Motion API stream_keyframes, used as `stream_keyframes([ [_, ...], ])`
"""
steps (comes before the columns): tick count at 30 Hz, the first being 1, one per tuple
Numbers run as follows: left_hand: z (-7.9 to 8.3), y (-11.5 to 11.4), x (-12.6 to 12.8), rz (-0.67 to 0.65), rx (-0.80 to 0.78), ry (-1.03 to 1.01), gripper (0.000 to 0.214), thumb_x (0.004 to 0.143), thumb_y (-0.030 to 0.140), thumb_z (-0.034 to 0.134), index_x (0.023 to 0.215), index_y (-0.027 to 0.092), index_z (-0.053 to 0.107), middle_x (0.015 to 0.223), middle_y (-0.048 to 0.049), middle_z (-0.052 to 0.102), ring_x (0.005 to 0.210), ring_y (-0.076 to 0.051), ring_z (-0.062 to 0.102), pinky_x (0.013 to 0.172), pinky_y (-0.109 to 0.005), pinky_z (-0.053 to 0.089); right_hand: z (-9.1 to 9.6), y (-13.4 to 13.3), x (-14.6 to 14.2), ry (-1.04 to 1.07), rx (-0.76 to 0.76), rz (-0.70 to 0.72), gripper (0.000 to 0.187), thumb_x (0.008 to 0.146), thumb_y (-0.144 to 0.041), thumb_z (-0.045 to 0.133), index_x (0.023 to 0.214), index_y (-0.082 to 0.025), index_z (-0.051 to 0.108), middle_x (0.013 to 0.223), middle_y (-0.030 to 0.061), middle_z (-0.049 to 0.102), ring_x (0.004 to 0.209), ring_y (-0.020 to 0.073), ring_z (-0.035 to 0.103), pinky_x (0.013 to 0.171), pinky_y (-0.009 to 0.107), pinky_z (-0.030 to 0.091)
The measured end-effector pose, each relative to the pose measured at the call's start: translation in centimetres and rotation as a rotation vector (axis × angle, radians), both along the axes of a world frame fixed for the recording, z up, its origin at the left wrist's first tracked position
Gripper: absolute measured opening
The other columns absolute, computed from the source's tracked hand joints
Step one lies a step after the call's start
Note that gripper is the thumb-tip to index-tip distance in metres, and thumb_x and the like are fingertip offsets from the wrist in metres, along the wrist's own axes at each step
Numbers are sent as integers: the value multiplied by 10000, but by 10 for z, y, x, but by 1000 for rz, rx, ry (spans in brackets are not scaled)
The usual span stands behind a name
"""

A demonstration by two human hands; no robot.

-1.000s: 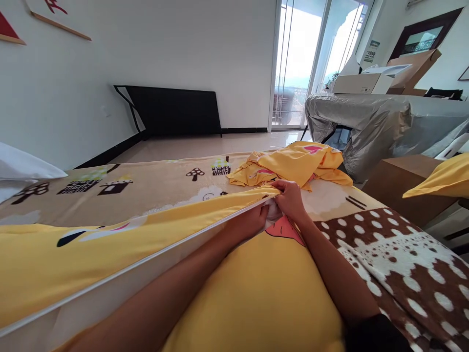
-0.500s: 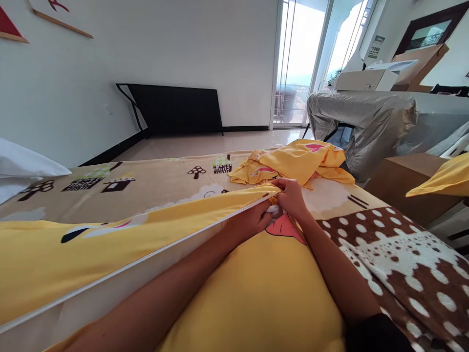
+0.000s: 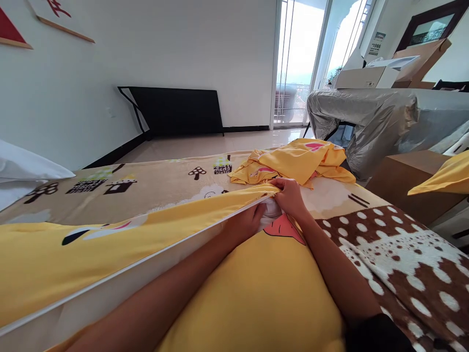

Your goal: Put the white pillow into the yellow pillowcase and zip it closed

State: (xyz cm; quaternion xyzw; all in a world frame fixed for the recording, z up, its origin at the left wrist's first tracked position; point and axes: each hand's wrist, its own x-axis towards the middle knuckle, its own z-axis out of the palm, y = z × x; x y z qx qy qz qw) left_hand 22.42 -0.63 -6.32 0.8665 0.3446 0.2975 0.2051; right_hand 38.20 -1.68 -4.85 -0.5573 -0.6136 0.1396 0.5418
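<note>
A yellow pillowcase (image 3: pixel 256 293) with a pink print covers a white pillow whose corner (image 3: pixel 271 209) shows at the open zippered edge. My left hand (image 3: pixel 244 224) is closed on the cover's lower edge beside that white corner. My right hand (image 3: pixel 290 194) pinches the upper yellow edge at the end of the white zipper line (image 3: pixel 146 259). Both hands meet at the far corner of the cover. The pillow lies on a bed with a tan printed blanket (image 3: pixel 146 188).
A second crumpled yellow cover (image 3: pixel 296 161) lies beyond my hands. A brown spotted blanket (image 3: pixel 395 259) is at right, a white pillow (image 3: pixel 22 168) at left. Beyond the bed stand silver-wrapped furniture (image 3: pixel 370 122), cardboard boxes (image 3: pixel 399 181) and a black panel (image 3: pixel 176 110) against the wall.
My left hand slid slightly back toward me along the opening, exposing more of the white pillow corner. My right hand keeps its pinch in the same place.
</note>
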Motion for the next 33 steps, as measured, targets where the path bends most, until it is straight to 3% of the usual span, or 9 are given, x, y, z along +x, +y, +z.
stream_keyframes([
  [5, -6, 10, 9, 78, -122, -71, 404, 908, 395, 341, 1202, 232, 564, 1242, -42, 610, 1292, -222, 420, 1132, -441, 261, -3, 4, -1, 127, -55, 50, 277, 582, -111, 502, 740, -149, 726, 678, 19, 698, 690, 170, 630, 608, 231, 465],
  [11, -1, 11, 18, 103, -200, -157, 328, 882, 393, 442, 1149, 280, 595, 1236, 3, 619, 1233, -220, 484, 1097, -427, 322, -7, 6, 1, 194, -82, 72, 280, 581, -144, 518, 760, -145, 734, 664, 12, 689, 704, 177, 621, 610, 234, 468],
  [18, 5, 8, 27, 103, -374, -339, 367, 842, 464, 488, 1125, 261, 606, 1274, -11, 592, 1155, -218, 534, 1035, -385, 383, 1, -1, -3, 93, -72, 47, 320, 568, -125, 484, 767, -150, 734, 728, 18, 709, 733, 186, 630, 653, 250, 471],
  [21, 4, 11, 30, 166, -365, -295, 355, 847, 421, 478, 1138, 254, 595, 1286, -19, 581, 1169, -231, 519, 1058, -417, 346, 3, -3, -5, -13, -35, 12, 359, 559, -111, 458, 773, -162, 741, 739, 14, 713, 760, 192, 626, 667, 253, 462],
  [26, -7, 17, 28, 63, -237, -289, 378, 882, 424, 419, 1196, 268, 561, 1315, 0, 560, 1184, -201, 508, 1080, -390, 322, 1, -1, -2, -7, -40, 27, 405, 542, -104, 441, 807, -152, 743, 755, 23, 719, 740, 187, 631, 654, 251, 458],
  [28, -10, 18, 27, 86, -206, -289, 379, 884, 416, 422, 1202, 261, 557, 1318, -5, 558, 1195, -200, 497, 1087, -385, 312, 0, 0, -1, 0, -48, 26, 409, 541, -105, 441, 813, -149, 743, 746, 27, 719, 735, 189, 634, 652, 253, 459],
  [33, -4, 16, 30, 123, -219, -304, 330, 881, 416, 430, 1137, 271, 578, 1265, 5, 593, 1130, -199, 536, 1039, -383, 370, 0, 0, -2, 6, -54, 7, 400, 543, -111, 441, 799, -153, 745, 755, 36, 723, 748, 194, 634, 668, 263, 464],
])
